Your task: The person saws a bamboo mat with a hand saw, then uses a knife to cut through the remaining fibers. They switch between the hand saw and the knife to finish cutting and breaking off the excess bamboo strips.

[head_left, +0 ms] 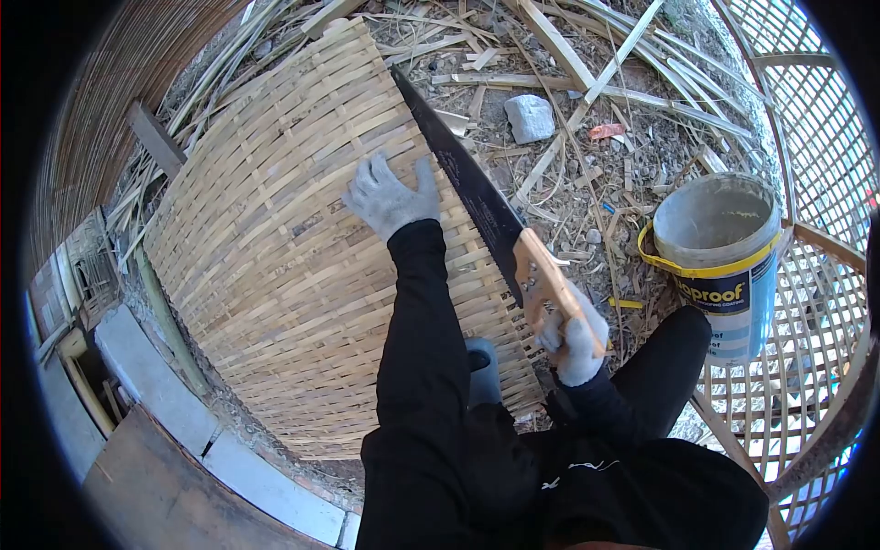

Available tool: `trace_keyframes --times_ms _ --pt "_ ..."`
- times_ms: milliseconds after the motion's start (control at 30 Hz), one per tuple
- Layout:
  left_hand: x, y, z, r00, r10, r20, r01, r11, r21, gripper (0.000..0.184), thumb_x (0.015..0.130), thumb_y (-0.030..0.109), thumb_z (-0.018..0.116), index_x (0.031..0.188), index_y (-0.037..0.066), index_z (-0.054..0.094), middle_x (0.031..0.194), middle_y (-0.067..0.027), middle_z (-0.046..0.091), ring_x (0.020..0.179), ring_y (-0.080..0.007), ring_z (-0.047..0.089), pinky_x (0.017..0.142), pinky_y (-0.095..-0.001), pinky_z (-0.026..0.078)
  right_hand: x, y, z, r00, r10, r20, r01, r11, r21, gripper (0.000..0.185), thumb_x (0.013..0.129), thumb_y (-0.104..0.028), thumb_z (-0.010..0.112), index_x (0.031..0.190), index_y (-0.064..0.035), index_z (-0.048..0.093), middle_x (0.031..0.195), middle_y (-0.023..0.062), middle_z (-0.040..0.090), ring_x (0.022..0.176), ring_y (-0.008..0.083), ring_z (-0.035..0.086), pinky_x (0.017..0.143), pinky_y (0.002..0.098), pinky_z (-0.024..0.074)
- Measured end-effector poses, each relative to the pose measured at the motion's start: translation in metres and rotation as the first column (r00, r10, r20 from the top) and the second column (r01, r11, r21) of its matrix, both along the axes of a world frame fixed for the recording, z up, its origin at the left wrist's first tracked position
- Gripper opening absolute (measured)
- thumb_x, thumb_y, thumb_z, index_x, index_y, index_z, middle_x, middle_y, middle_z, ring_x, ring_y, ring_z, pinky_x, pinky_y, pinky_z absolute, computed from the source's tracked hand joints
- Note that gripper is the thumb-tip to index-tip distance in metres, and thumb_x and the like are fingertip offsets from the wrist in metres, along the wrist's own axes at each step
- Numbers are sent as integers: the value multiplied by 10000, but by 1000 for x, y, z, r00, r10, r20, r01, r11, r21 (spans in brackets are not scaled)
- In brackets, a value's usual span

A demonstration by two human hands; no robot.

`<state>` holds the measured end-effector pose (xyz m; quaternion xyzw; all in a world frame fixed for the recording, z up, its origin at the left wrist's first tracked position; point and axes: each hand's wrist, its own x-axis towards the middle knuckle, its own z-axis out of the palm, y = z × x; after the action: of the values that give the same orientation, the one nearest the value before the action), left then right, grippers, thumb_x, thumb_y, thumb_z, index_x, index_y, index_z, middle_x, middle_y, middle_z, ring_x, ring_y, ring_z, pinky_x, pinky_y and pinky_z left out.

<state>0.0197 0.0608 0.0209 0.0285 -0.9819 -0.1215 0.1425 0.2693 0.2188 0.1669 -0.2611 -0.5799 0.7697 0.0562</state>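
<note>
A large woven bamboo mat (266, 247) lies on the ground in front of me. My left hand (390, 194), in a grey glove, rests flat on it near the right edge, fingers spread. My right hand (577, 344), also gloved, is wrapped round the wooden handle of a hand saw (467, 183). The dark blade runs up and to the left along the mat's right edge, its tip near the mat's top corner. Whether the teeth touch the bamboo I cannot tell. Part of a grey-blue shoe (484, 371) shows on the mat below the blade.
A paint bucket (720, 261) with a yellow rim band stands to the right, beside a bamboo lattice (807, 137). Bamboo strips (632, 55) and a pale stone (529, 119) lie on the littered ground. Grey blocks (156, 376) line the lower left.
</note>
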Motion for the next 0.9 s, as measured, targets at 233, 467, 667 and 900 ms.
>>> trace_keyframes --times_ms 233,467,667,900 --pt "0 2 9 1000 -4 -30 4 1000 20 635 885 475 844 1346 76 664 1387 -179 622 1349 -385 551 1215 -556 360 -10 1 -17 1000 -27 -7 26 1000 -4 834 1087 -556 615 1514 158 555 753 -5 624 637 65 543 605 249 419" --pt "-2 0 -5 999 -8 -52 9 1000 18 679 869 556 817 1338 89 666 1392 -149 596 1312 -388 528 1259 -591 310 50 13 14 997 -37 65 44 993 -110 934 1064 -624 629 1541 170 508 692 -23 538 599 73 492 585 254 403" --pt "-1 2 -3 999 -1 -42 2 1000 8 687 873 563 808 1343 83 666 1415 -159 592 1329 -392 525 1259 -592 309 46 12 10 997 5 72 1 997 -83 996 1044 -698 631 1543 156 518 700 -21 558 618 66 507 604 251 419" --pt "-1 2 -2 999 -2 -33 3 999 32 681 873 549 819 1356 97 655 1422 -153 587 1346 -394 517 1261 -600 299 -16 2 -26 999 34 -25 -33 999 26 860 1097 -584 596 1536 152 529 799 -11 631 654 54 524 633 235 432"
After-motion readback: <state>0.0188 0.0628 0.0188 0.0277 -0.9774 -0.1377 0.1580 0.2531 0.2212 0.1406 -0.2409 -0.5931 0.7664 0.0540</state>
